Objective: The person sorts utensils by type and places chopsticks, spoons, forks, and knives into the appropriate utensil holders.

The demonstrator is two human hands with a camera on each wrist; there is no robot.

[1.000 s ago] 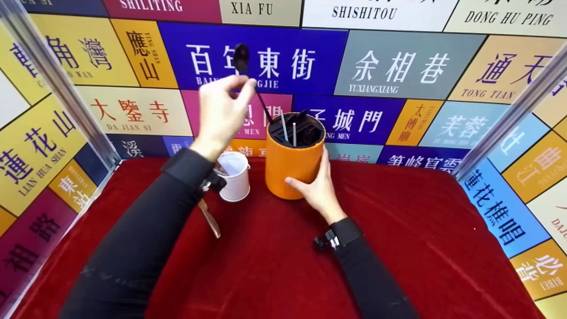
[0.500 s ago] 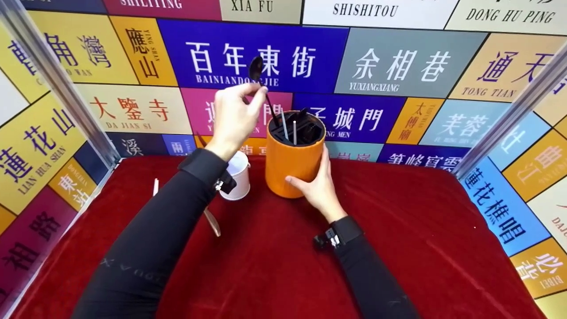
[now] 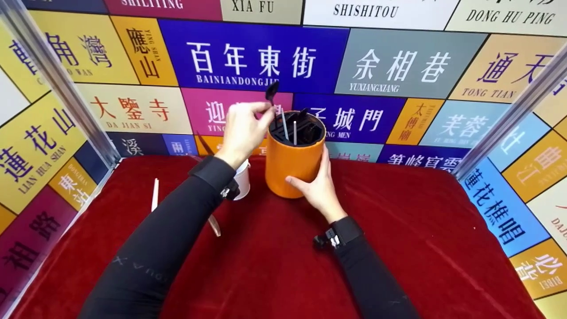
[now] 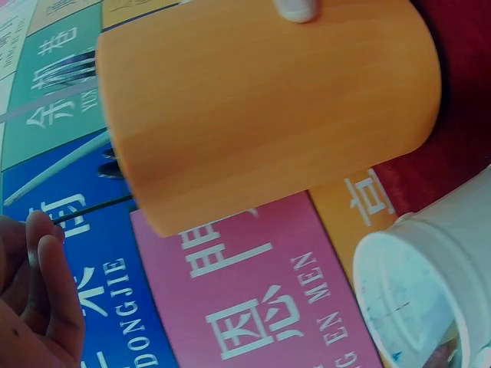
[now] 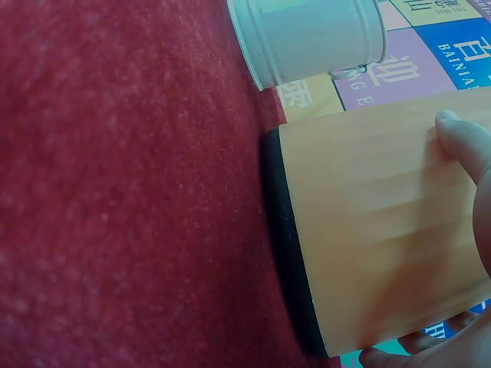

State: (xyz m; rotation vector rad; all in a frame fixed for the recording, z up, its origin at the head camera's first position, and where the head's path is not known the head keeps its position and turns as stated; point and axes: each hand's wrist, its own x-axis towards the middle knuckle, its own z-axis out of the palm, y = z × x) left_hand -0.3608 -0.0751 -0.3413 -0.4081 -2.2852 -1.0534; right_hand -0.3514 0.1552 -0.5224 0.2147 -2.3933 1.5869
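Observation:
My left hand pinches a black spoon by its thin handle, bowl up, over the left side of an orange cylindrical utensil holder. In the left wrist view, the spoon's handle runs to the holder's rim; its lower end is hidden. My right hand grips the holder's lower right side, with the thumb across the front in the right wrist view. Two pale thin handles and dark utensils stick up from the holder's black slotted top. Fork tines show past its rim.
A small white pail stands just left of the holder, partly behind my left wrist. On the red cloth lie a wooden utensil and a pale stick, both partly covered by my left arm. A printed panel wall rises behind.
My left hand has moved right and down with the black spoon, bringing its handle lower into the holder. The right hand stays on the holder. The pale stick has come into sight.

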